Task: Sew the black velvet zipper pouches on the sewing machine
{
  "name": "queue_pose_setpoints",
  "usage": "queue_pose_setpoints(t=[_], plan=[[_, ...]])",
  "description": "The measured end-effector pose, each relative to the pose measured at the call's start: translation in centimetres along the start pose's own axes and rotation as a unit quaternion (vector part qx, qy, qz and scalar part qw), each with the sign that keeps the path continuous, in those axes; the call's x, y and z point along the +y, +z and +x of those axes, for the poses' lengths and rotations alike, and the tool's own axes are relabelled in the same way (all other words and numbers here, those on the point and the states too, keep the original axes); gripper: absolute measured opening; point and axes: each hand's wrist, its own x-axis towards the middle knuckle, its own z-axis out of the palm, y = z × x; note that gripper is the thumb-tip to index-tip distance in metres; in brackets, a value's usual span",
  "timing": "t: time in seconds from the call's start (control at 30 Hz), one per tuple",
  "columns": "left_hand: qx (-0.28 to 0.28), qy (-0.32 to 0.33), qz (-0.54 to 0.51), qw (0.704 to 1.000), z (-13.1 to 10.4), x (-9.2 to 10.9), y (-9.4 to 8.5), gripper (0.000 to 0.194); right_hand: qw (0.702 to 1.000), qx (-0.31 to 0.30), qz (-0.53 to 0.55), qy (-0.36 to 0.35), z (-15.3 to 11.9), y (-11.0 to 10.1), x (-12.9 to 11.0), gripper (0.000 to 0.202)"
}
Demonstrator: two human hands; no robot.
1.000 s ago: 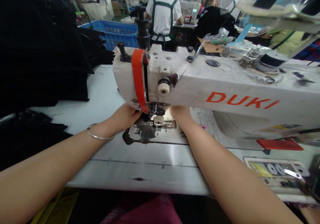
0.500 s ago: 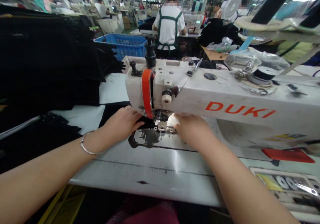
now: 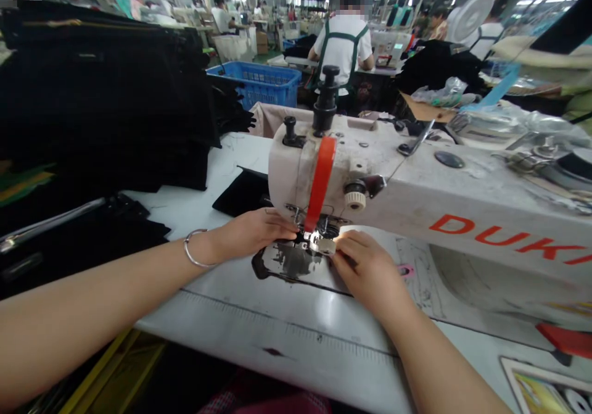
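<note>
My left hand [image 3: 263,231], a silver bangle on its wrist, lies left of the presser foot with its fingers pressed together on black fabric [image 3: 243,193]. Part of that fabric shows behind the hand; the rest runs under the sewing machine head [image 3: 305,167]. Just right of the presser foot, my right hand [image 3: 367,266] has thumb and fingers drawn together in a pinch, close to the small metal plate by the needle. What sits between those fingertips is hidden. A lamp lights the needle area above the worn metal throat plate [image 3: 293,263].
High stacks of black fabric pieces [image 3: 106,99] fill the left side. Behind the machine stands a blue plastic basket [image 3: 263,84], with a co-worker [image 3: 345,44] seated beyond it. A ruler scale [image 3: 319,339] runs along the table's front. The red lever [image 3: 567,340] is at right.
The view has turned left, so the machine appears farther right. Both hands stay beside the needle; the left fingers have closed together nearer the foot, and more fabric shows behind them.
</note>
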Motion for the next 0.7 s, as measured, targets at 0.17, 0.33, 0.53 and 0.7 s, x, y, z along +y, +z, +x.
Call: queue_pose_setpoints(t=[0.17, 0.33, 0.53, 0.7], plan=[[0.011, -0.016, -0.004, 1.000, 0.8, 0.8, -0.3, 0.025, 1.000, 0.009, -0.004, -0.014, -0.1, -0.3, -0.8, 0.015], [0.016, -0.066, 0.001, 0.998, 1.5, 1.5, -0.6, 0.024, 0.996, -0.029, -0.043, -0.075, -0.4, 0.6, -2.1, 0.017], [0.032, -0.095, 0.007, 0.995, 0.9, 1.5, 0.1, 0.024, 0.984, -0.090, -0.141, -0.059, -0.3, 2.2, -3.4, 0.031], [0.049, -0.116, -0.036, 0.991, 0.5, 1.2, 0.8, 0.025, 0.971, -0.113, -0.210, -0.032, 0.3, 2.4, -4.4, 0.042]])
